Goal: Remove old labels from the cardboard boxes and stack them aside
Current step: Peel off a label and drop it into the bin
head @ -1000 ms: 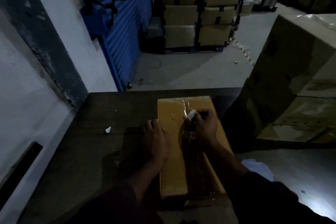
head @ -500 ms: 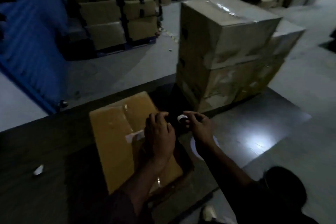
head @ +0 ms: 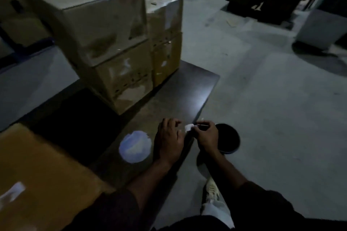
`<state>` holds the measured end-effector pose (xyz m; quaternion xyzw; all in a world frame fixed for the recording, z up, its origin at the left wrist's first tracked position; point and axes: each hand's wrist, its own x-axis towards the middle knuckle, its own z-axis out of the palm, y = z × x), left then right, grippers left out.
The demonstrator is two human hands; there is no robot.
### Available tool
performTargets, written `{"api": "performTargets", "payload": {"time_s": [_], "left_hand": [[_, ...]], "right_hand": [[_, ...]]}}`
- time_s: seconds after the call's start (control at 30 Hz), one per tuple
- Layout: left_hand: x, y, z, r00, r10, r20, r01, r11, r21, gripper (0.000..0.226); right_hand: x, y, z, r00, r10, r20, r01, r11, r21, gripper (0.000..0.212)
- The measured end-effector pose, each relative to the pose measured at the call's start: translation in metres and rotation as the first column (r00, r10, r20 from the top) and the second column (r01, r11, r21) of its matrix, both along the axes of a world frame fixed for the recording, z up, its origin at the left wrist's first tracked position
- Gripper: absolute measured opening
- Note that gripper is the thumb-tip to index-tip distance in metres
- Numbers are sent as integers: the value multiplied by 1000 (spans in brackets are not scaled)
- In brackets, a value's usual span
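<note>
Dim warehouse; right hand (head: 206, 136) grip pinches white label scrap (head: 189, 127); left hand (head: 169, 139) loosely curled, empty; no legible writing.

Matt brown cardboard box (head: 37, 170); stacked boxes (head: 105, 39) wrapped in glossy clear film. Dark, smooth desk (head: 174, 92) with a dull sheen. Rough grey concrete floor (head: 272, 99). White paper scrap (head: 189, 127).

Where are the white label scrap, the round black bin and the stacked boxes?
label scrap (head: 189, 127), head view, middle of the white piece between the hands.
round black bin (head: 230, 138), head view, its dark inside.
stacked boxes (head: 105, 24), head view, top box's front face.
</note>
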<state>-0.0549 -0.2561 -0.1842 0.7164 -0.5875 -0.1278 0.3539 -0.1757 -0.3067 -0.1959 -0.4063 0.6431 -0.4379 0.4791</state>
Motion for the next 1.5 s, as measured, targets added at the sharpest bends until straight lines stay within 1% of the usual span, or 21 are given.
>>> {"api": "performTargets", "payload": {"time_s": [0.07,0.1,0.2,0.33,0.43,0.53,0.67,0.77,0.87,0.93,0.97,1.07,1.2,1.43,1.5], "left_hand": [[-28,-27,-11,999,-38,18,37,998,42,22],[-39,-39,-14,998,-56,21,54,997,62,21],[-86,-89,-31,996,-89,16,87,989,123,23],[-145,-158,-71,995,-86,-57,95,978,186,22],[-184,-205,-123,993,-71,-95,96,952,289,21],[-222,-250,-193,990,-29,-140,83,913,400,23],[-261,-293,-272,975,35,-219,82,861,503,27],[-275,-310,-321,963,77,-258,81,831,550,27],[-281,-323,-357,964,66,-258,94,822,561,27],[-281,-328,-370,967,53,-249,101,818,566,27],[-281,-331,-377,969,46,-242,104,814,572,26],[-281,-337,-389,973,47,-224,92,816,571,25],[-282,-342,-400,975,47,-219,92,805,586,24],[-281,-349,-402,971,68,-229,79,814,576,26],[-279,-347,-399,969,75,-235,77,813,578,26]], "right_hand": [[-37,-24,-30,996,-93,-5,93,994,57,23],[-51,-32,-35,993,-121,-10,121,990,71,22],[-104,-74,-50,986,-160,-44,164,981,109,11],[-165,-141,-95,972,-215,-96,230,953,198,7],[-203,-189,-149,958,-244,-151,278,920,276,6],[-239,-232,-223,945,-248,-212,311,878,363,12],[-267,-269,-311,934,-236,-267,340,818,465,16],[-282,-285,-370,936,-234,-262,341,782,521,16],[-292,-298,-417,936,-205,-287,336,763,552,11],[-295,-307,-432,934,-178,-309,330,764,555,4],[-295,-311,-440,935,-164,-314,323,761,563,4],[-296,-319,-457,943,-112,-312,284,758,587,15],[-298,-329,-471,954,-57,-293,225,784,579,10],[-298,-337,-478,953,8,-302,180,787,590,15],[-295,-335,-476,954,4,-298,183,782,596,14]]}}
